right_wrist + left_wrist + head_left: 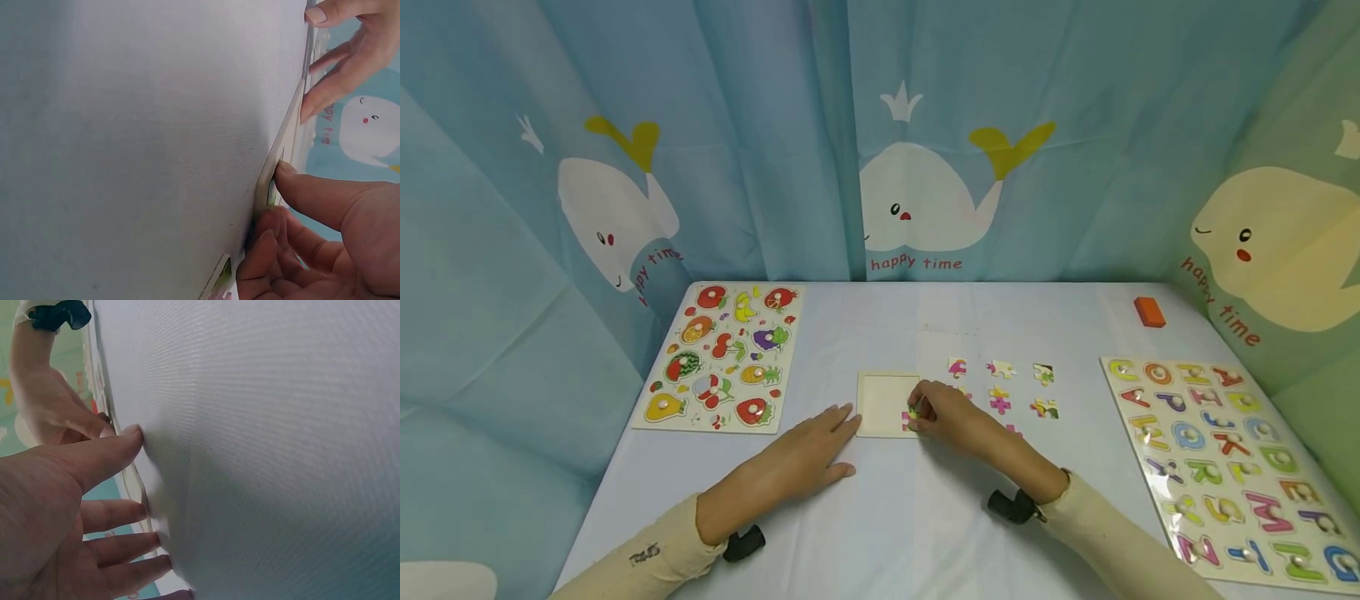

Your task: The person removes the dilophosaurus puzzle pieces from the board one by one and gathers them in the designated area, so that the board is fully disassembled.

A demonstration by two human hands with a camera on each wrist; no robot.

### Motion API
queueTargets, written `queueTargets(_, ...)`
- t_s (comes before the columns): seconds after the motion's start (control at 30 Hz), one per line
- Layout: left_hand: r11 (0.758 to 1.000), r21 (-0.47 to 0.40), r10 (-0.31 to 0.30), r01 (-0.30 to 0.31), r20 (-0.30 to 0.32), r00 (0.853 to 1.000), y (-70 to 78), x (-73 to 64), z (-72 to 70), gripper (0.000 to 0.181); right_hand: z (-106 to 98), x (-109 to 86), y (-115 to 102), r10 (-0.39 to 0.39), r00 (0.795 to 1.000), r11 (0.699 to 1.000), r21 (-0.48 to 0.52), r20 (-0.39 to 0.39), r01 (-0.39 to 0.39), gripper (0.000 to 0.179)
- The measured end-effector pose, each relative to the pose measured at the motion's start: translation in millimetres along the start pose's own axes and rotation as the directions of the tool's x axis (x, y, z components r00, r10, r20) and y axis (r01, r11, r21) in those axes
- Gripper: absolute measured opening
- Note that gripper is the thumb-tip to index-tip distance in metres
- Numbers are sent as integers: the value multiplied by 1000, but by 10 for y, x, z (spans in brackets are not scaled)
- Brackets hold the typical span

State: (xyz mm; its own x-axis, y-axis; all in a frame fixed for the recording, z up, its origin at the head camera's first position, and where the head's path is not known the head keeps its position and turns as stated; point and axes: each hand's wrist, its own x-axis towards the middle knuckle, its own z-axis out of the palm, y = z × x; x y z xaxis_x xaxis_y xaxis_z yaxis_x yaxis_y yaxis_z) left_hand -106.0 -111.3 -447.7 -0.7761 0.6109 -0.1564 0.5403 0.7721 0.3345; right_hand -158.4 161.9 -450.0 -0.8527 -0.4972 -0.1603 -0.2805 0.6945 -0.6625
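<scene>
A small square puzzle tray [882, 400] with a thin raised border lies mid-table. At its right side, my right hand [951, 417] pinches a jigsaw piece [913, 412] with green on it, mostly covered by the fingers. Pink shows at the tray's lower right, just beside those fingertips. In the right wrist view, the thumb [312, 190] is at the tray's edge, with a strip of green next to it. My left hand [808, 454] rests flat on the table, fingers straight, fingertips right at the tray's left edge.
Several loose jigsaw pieces [1000, 402] lie in rows right of the tray, some partly behind the right hand. A fruit peg board [651, 417] lies on the left, a letter peg board [1157, 496] on the right. An orange block [1150, 312] sits at the back right, before the curtain [790, 167].
</scene>
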Motion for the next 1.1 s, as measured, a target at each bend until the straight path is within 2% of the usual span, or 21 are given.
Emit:
queueTargets(0.17,1000,-5,-6,6,2,1000,-3,1,0,69,11,-4,5,-37,998,999,-29,-49,36,20)
queueTargets(0.33,1000,-3,-11,11,2,1000,-1,4,-3,69,-39,-12,7,-54,991,999,-2,-123,54,13)
queueTargets(0.53,1000,-6,-20,20,14,1000,5,6,1,70,-300,-156,65,-125,972,992,-5,-199,126,11)
queueTargets(0.67,1000,0,-17,17,16,1000,1,6,8,70,-553,-317,171,-98,971,995,5,-220,102,9)
queueTargets(0.9,1000,-6,-16,16,17,1000,4,-1,3,70,-990,-664,486,35,987,999,32,-155,-30,8)
queueTargets(1.1,1000,-1,-9,9,11,1000,1,-4,-7,70,-1196,-920,837,57,996,998,-1,-67,-57,6)
